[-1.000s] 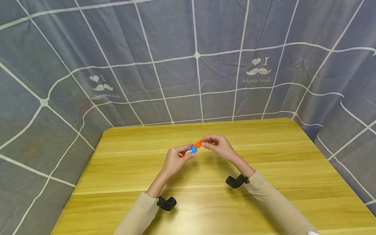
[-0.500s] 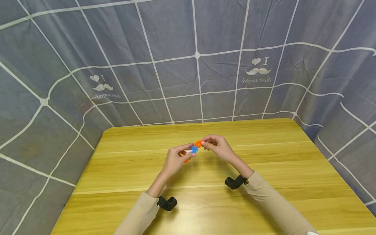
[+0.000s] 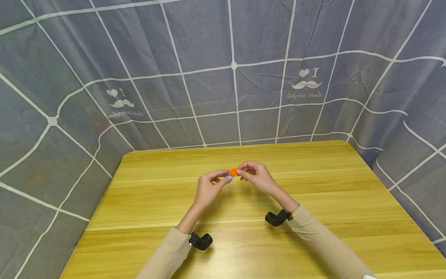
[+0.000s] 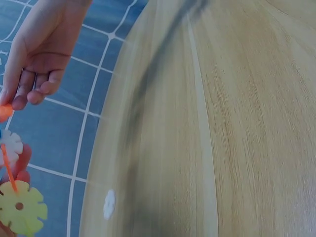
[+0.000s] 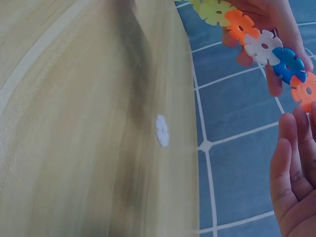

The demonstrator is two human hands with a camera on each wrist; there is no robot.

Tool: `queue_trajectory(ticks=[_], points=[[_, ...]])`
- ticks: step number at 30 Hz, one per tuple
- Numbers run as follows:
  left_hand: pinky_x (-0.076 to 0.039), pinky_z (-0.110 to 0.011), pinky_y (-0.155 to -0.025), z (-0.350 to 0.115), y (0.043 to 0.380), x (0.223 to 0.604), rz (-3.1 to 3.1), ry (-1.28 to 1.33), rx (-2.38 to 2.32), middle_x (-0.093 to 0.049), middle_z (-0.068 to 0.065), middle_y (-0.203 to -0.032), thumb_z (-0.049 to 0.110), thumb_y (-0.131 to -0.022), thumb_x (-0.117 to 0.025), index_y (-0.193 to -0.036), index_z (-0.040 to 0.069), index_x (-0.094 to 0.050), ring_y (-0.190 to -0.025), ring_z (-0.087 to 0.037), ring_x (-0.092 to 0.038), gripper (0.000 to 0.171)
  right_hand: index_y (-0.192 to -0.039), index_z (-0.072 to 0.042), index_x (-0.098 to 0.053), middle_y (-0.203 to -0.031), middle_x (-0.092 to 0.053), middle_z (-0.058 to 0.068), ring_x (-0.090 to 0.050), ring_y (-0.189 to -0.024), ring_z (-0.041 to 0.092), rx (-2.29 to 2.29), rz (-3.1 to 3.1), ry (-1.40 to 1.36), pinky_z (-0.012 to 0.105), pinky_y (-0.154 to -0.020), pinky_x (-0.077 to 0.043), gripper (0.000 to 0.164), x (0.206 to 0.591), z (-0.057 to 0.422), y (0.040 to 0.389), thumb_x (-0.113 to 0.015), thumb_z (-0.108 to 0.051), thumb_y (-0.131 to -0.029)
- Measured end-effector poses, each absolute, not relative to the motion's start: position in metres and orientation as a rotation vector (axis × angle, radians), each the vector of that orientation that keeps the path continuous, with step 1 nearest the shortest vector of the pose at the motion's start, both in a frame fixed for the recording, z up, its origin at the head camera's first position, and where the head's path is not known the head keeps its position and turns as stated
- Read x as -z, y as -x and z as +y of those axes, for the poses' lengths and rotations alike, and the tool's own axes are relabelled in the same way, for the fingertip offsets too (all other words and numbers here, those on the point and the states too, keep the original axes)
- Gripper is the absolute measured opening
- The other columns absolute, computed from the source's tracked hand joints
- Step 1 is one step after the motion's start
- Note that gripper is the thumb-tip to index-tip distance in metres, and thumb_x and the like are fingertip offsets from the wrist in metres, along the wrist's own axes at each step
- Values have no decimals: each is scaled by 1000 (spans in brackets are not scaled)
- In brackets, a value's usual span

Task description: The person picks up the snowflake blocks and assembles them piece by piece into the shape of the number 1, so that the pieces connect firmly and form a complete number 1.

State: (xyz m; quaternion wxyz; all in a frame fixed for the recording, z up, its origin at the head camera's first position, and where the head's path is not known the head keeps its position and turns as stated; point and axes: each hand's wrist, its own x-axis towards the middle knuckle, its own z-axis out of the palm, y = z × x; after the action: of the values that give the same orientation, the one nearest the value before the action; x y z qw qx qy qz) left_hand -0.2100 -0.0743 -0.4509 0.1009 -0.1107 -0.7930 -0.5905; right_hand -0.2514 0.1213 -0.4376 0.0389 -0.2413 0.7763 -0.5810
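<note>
A chain of notched plastic snowflake discs is held up between the two hands above the table. My left hand (image 3: 208, 190) pinches it near the blue disc (image 5: 289, 65), its thumb covering much of that disc in the head view. My right hand (image 3: 257, 176) pinches the end orange disc (image 3: 233, 172) between thumb and fingers. Beyond the blue one, the right wrist view shows a white disc (image 5: 263, 47), another orange disc (image 5: 241, 26) and a yellow disc (image 5: 216, 12). In the left wrist view the yellow end hangs lowest.
A loose white disc (image 5: 162, 131) lies on the wooden table (image 3: 244, 248), below the hands. Grey curtains (image 3: 209, 93) with white lines enclose the table's back and sides. Black wrist mounts (image 3: 201, 241) sit at both cuffs.
The end orange disc has shifted slightly left and down with my right hand. My left thumb has moved up over the blue disc, and the chain's white part is now mostly hidden.
</note>
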Motion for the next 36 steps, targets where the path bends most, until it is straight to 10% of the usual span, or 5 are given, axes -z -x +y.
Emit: queue_trajectory(ticks=[9,16,28,36], points=[[-40,-15,-42,-71,209,447,-2327,264,1698,-74,-16,-86,18,-85,-73,-95,4,-76,-58,-20,-61,18,-103,3,-65,-94,-68,21,-64,-74,14,1751,2391,766,38,-73,-57,19,441,120,252,-61,-13,-94],[-41,-14,-43,-74,204,436,-2370,260,1673,-72,-20,-88,10,-86,-71,-95,-3,-74,-65,-38,-62,16,-109,7,-63,-100,-66,28,-66,-79,29,1741,2347,746,31,-70,-56,21,441,117,254,-59,-8,-95],[-42,-19,-42,-92,214,446,-2309,254,1657,-74,-12,-88,21,-85,-74,-95,8,-77,-56,-14,-58,17,-108,7,-64,-98,-65,30,-65,-77,34,1734,2366,686,40,-69,-56,23,453,107,265,-63,-10,-92],[-45,-19,-45,-99,214,441,-2334,299,1614,-74,-12,-93,19,-87,-71,-97,7,-76,-66,-28,-64,16,-107,4,-66,-100,-69,19,-66,-79,30,1564,2480,631,29,-68,-53,22,467,94,276,-67,-6,-87]])
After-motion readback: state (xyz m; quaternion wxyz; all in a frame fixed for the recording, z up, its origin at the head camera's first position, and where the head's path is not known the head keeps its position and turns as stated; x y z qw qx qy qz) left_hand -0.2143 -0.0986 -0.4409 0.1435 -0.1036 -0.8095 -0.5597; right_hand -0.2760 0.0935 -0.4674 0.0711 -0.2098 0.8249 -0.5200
